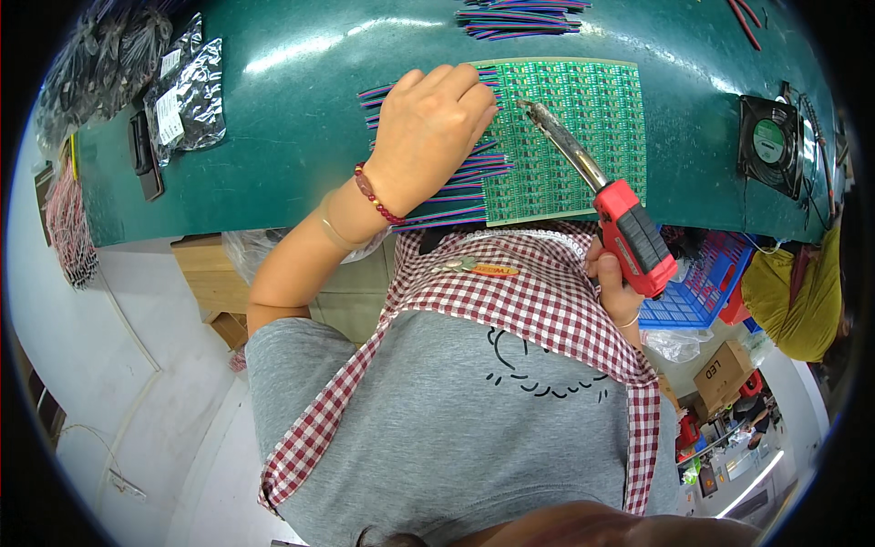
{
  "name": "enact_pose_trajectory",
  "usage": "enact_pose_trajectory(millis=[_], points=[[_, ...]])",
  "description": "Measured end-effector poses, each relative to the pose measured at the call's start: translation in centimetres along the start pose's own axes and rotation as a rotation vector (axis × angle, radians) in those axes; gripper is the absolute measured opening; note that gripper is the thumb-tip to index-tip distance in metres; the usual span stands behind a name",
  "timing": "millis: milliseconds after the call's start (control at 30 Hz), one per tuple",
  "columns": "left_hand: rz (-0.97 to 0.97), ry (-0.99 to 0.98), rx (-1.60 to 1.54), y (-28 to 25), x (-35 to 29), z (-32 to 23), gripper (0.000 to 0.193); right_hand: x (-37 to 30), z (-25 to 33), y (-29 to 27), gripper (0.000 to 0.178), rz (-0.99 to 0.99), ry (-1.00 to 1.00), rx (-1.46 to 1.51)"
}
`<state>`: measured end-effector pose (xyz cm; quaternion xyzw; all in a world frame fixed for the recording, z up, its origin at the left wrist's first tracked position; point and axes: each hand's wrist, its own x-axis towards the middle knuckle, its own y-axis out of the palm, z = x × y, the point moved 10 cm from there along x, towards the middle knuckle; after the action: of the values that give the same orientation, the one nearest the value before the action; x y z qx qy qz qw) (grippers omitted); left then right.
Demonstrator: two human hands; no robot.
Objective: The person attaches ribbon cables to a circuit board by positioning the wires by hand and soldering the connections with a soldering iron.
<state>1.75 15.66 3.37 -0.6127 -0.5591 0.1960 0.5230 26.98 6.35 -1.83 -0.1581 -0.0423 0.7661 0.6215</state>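
Observation:
A green circuit board panel (565,137), full of small repeated boards, lies on the table in front of me. Thin multicoloured wires (460,187) stick out in rows from its left edge. My left hand (433,128) rests over that edge with its fingers curled down among the wires; its fingertips are hidden, so what they pinch cannot be made out. In my right hand (615,287), closed round the handle, is a red and black soldering iron (638,232). Its metal tip points up and left, over the panel close to my left fingers; whether it touches is unclear.
A bundle of similar wires (524,18) lies at the table's far side. A black fan (770,146) stands at the right. Silvery bags (191,105) and a dark flat object (144,155) lie at the left. A blue basket (697,287) sits below the table's right edge.

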Motion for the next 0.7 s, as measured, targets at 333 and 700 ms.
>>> enact_pose_trajectory(millis=[333,700], points=[[-0.023,0.014,0.009,0.1,-0.1,-0.2,0.011,0.1,0.9,1.1,0.028,0.061,-0.138,-0.109],[-0.035,0.025,0.021,0.2,-0.2,-0.2,0.012,0.4,0.6,1.2,0.025,0.065,-0.123,-0.101]])
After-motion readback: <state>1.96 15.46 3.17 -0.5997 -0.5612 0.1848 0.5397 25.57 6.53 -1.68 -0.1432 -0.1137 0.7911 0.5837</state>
